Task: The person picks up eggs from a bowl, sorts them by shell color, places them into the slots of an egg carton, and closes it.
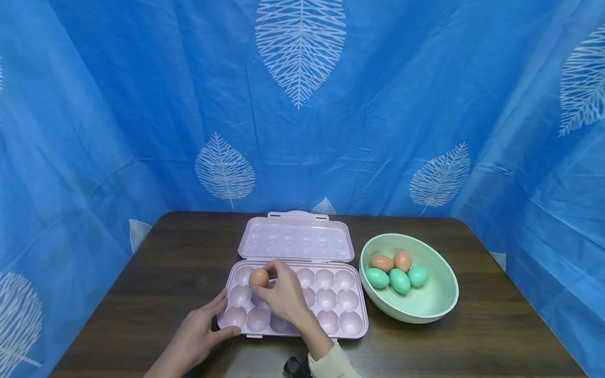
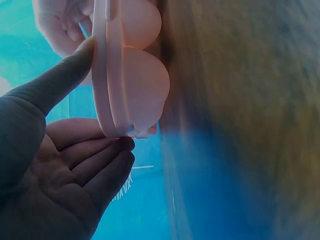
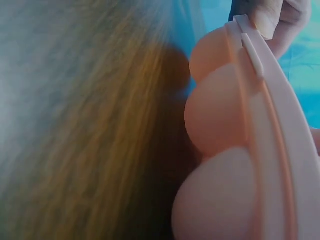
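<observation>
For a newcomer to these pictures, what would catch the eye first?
Probably the blue curtain with white leaves, behind the table and at both sides. Then the brown egg pinched in the right hand, at the back of the pink tray. Right of it, a green bowl holds two brown eggs and three green ones.

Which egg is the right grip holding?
The brown egg over the far-left part of the pink tray: the right grip pinches it. The other eggs in view, two brown and three green, lie in the green bowl.

Cream right sleeve (image 1: 333,363); black wrist piece (image 1: 296,367), perhaps a camera.
</observation>
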`<control>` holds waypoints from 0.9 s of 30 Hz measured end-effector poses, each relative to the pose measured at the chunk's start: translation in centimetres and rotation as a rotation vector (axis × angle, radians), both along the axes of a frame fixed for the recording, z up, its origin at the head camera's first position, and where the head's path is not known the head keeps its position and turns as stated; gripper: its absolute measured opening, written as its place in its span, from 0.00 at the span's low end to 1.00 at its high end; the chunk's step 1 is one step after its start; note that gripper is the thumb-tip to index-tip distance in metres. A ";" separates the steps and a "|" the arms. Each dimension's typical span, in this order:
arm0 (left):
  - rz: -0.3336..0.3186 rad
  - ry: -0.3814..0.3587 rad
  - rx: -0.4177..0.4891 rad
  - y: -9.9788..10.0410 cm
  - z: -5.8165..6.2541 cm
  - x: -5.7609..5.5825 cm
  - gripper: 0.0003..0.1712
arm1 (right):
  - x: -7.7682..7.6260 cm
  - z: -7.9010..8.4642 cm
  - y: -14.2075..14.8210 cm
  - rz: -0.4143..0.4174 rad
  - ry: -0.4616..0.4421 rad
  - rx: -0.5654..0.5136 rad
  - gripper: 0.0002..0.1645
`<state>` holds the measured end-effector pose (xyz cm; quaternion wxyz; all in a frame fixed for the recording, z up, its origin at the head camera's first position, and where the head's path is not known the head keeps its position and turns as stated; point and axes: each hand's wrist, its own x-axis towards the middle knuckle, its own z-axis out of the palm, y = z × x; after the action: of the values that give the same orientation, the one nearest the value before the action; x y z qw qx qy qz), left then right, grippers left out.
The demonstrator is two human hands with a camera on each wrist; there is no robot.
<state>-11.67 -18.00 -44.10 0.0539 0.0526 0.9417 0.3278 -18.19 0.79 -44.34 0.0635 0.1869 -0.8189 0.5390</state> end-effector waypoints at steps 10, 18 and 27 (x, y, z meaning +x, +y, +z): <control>0.006 -0.007 -0.024 0.1 0.1 0.0 0.48 | -0.4 0.2 -1.5 -0.022 0.043 0.097 0.20; 0.005 -0.037 -0.017 0.0 0.1 0.0 0.49 | -0.8 0.0 -1.9 -0.024 -0.008 0.088 0.18; -0.014 -0.004 0.015 -0.1 0.0 0.1 0.48 | -1.2 -0.4 -2.7 -0.046 -0.040 0.105 0.21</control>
<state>-11.55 -18.07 -44.12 0.0578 0.0589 0.9387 0.3347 -19.40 -1.87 -44.76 0.0497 0.1602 -0.8512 0.4973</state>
